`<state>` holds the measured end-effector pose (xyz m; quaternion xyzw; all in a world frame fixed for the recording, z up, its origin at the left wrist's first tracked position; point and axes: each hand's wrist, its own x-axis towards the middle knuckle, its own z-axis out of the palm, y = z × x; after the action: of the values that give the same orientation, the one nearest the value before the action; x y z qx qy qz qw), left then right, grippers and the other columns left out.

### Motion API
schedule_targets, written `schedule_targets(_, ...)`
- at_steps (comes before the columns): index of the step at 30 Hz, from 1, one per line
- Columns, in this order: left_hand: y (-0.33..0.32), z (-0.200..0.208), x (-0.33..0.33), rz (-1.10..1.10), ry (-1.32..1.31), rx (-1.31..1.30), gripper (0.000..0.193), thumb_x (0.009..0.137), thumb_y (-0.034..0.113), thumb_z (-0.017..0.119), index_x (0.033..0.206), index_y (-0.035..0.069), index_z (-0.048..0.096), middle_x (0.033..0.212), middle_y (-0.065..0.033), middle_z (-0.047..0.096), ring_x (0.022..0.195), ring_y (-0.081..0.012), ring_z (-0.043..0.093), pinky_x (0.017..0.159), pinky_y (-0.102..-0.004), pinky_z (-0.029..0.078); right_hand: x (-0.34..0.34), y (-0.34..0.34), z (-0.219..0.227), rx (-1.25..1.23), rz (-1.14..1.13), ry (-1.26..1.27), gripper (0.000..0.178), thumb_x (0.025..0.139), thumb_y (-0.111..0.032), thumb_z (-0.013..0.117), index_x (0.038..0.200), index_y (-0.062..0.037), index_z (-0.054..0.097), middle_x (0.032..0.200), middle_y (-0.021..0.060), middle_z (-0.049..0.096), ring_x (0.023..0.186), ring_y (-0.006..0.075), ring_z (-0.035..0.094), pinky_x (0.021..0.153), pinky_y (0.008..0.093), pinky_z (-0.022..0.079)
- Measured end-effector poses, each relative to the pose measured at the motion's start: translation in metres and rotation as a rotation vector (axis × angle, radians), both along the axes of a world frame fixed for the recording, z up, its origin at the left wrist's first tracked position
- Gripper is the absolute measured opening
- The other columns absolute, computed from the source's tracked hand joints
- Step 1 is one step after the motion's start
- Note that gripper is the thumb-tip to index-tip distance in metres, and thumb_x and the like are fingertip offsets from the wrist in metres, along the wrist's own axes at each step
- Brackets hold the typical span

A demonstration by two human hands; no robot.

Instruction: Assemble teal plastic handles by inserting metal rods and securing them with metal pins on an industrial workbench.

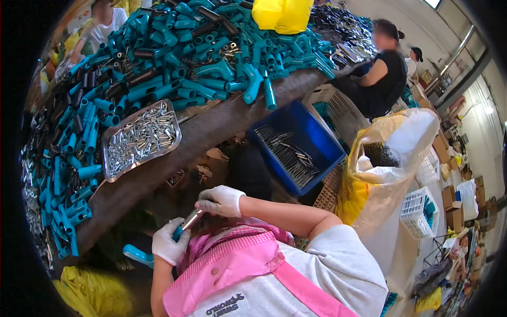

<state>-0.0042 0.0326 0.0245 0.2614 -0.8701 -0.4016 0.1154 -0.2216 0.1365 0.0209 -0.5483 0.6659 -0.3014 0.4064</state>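
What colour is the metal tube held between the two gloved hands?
Shiny silver; the metal tube shows best in the head view.

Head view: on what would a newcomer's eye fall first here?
Likely the great heap of teal parts first, spread across the upper left. Next, a blue bin holding metal rods, slightly right of centre. Lower, left of centre, the white-gloved left hand grips a teal handle and the right hand a shiny metal tube.
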Motion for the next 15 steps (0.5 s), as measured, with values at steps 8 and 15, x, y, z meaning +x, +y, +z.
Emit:
schedule_targets(8, 0.005, 0.003, -0.004, 0.045, -0.063, 0.071, 0.023, 0.084, 0.016, 0.060, 0.099, -0.001, 0.063, 0.072, -0.0012, 0.059, 0.063, -0.0104, 0.053, 0.063, -0.0260, 0.044, 0.002, 0.002, -0.014, -0.318, -0.035, -0.055, 0.037, 0.081, -0.032, 0.067, 0.103, -0.0038, 0.058, 0.094, 0.0114, 0.063, 0.088, 0.0224, 0.061, 0.078, 0.0344, 0.047)
schedule_targets(15, 0.003, -0.027, -0.009, -0.008, 0.197, 0.111, 0.030, 0.081, 0.013, 0.063, 0.106, -0.003, 0.061, 0.081, -0.0107, 0.064, 0.074, -0.0209, 0.061, 0.073, -0.0304, 0.047, 0.044, -0.022, -0.032, -0.433, -0.179, -1.402, 0.021, 0.093, -0.026, 0.053, 0.095, -0.0057, 0.051, 0.073, 0.0022, 0.050, 0.074, 0.0157, 0.053, 0.085, 0.0326, 0.043)
